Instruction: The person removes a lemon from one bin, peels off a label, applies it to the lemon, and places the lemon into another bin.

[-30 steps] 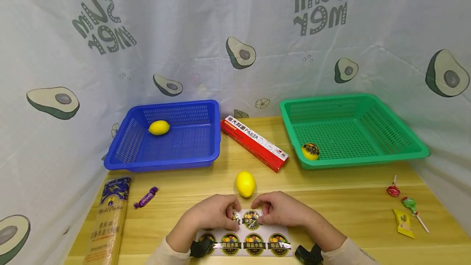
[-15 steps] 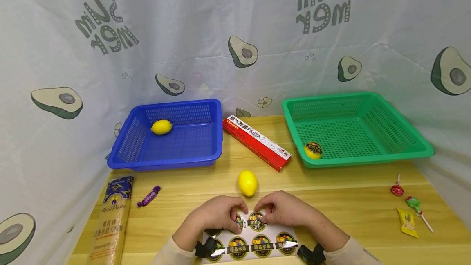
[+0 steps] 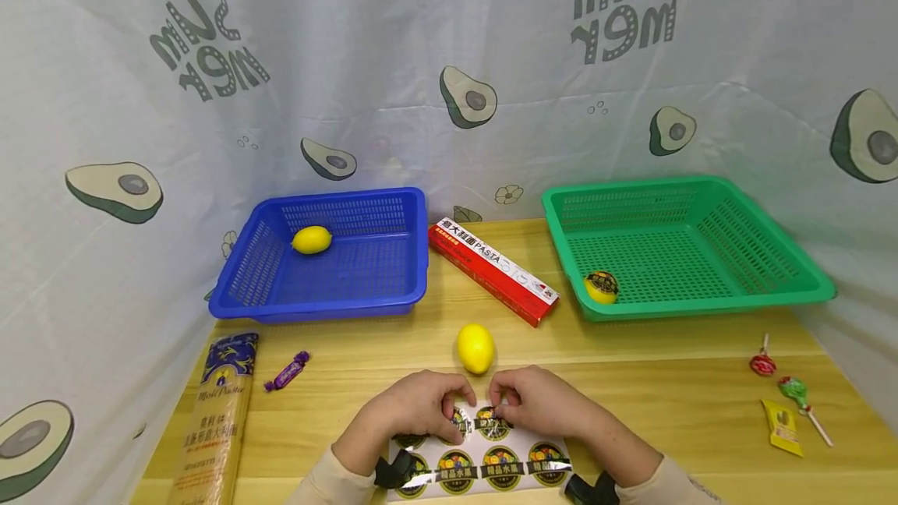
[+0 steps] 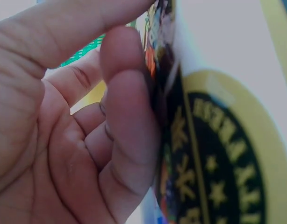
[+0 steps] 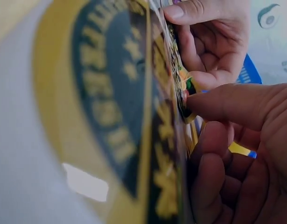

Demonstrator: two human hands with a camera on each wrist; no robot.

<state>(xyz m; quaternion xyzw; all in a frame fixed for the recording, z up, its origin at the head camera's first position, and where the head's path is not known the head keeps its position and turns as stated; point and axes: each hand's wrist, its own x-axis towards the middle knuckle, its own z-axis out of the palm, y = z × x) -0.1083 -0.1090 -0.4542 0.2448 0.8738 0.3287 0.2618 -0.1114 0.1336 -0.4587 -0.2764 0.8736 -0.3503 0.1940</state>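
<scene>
While both hands work at the near edge of the wooden table (image 3: 673, 404), the left hand (image 3: 414, 407) curls its fingers over the far edge of a white sheet of round yellow-and-black fruit stickers (image 3: 484, 454) and pinches it there, thumb against fingertips. Just beside it the right hand (image 3: 536, 404) pinches the same far edge, its fingertips at one sticker in the back row; the two hands almost touch. Seen from the left wrist, the fingers (image 4: 129, 140) press flat against the sheet's face, and from the right wrist a fingertip (image 5: 199, 100) sits at the rim of a sticker while the sheet (image 5: 111, 116) bends upward. The sheet lies on the table straight in front of the person, its near row of stickers uncovered.

Just beyond the hands rests a bare yellow lemon (image 3: 475, 347). Farther back, a long red and white pasta box (image 3: 494, 270) lies at an angle between a blue plastic mesh basket (image 3: 393, 298) on the left, holding another yellow lemon (image 3: 312, 239), and a green plastic mesh basket (image 3: 772, 294) on the right, holding a lemon with a sticker on it (image 3: 601, 287). At the left edge lie a clear packet of spaghetti (image 3: 213, 427) and a purple wrapped candy (image 3: 288, 371); at the right, two lollipops (image 3: 779, 376) and a small yellow sachet (image 3: 782, 427).
</scene>
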